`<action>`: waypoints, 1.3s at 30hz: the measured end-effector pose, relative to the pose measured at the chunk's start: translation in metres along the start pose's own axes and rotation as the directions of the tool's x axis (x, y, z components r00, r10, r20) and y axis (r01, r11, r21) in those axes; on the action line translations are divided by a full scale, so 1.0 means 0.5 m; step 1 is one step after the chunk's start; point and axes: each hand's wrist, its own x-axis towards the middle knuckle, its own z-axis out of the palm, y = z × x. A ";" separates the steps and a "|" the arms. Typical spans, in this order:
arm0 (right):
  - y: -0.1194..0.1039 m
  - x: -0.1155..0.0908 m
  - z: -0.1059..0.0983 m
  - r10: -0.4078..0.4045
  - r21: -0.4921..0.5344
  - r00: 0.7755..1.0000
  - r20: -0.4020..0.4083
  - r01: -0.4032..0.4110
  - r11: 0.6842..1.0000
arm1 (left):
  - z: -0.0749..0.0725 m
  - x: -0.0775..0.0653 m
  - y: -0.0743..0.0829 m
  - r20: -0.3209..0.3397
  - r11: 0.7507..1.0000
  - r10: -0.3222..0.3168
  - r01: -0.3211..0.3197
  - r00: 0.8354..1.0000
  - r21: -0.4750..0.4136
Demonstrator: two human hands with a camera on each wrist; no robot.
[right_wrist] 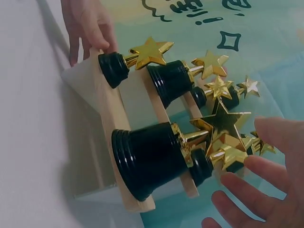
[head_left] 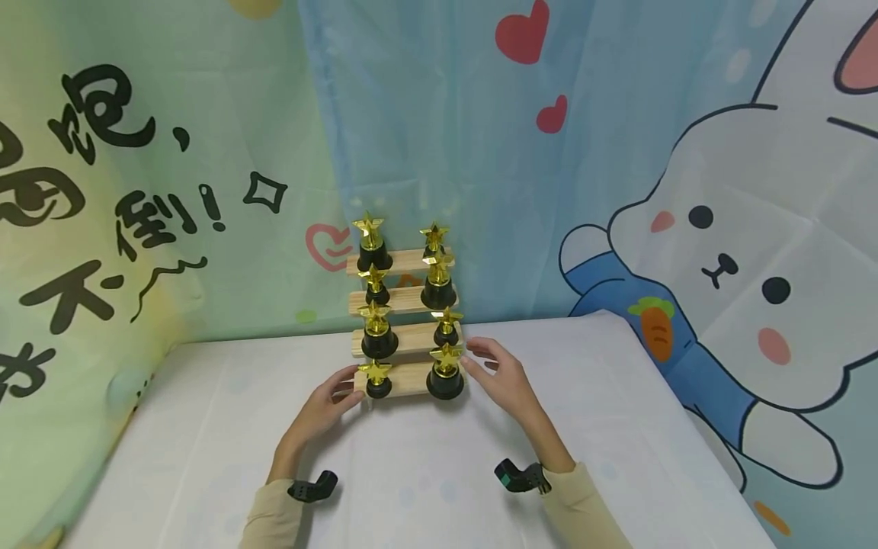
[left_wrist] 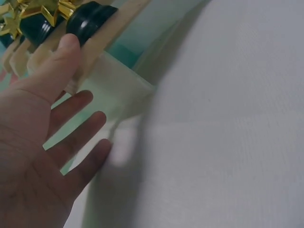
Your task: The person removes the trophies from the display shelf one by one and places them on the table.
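Observation:
Several gold star trophies with black bases stand on a tiered rack of pale wooden steps (head_left: 409, 379), two on each step, a larger one beside a smaller one. On the lowest step are a small trophy (head_left: 378, 387) at the left and a large trophy (head_left: 445, 381) at the right. My left hand (head_left: 325, 404) is at that step's left end; its thumb (left_wrist: 66, 54) lies against the wood near a black base, the other fingers spread beside the translucent side panel (left_wrist: 118, 78). My right hand (right_wrist: 266, 185) is just right of the rack, fingers loosely extended near the stars, holding nothing.
The rack stands toward the back of a table with a white cloth (head_left: 411, 480). Behind it hangs a printed curtain (head_left: 439, 152) with a rabbit, hearts and lettering. Each wrist wears a black camera strap (head_left: 312, 486).

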 end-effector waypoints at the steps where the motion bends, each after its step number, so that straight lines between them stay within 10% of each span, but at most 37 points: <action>1: -0.001 0.001 0.001 -0.002 0.006 1.000 0.006 0.002 1.000 | -0.001 0.000 -0.002 0.001 1.000 -0.001 0.001 1.000 0.000; 39: 0.010 0.030 0.021 -0.055 0.056 0.996 0.067 0.052 0.997 | 0.014 -0.001 -0.017 -0.040 0.998 -0.066 0.067 0.997 0.023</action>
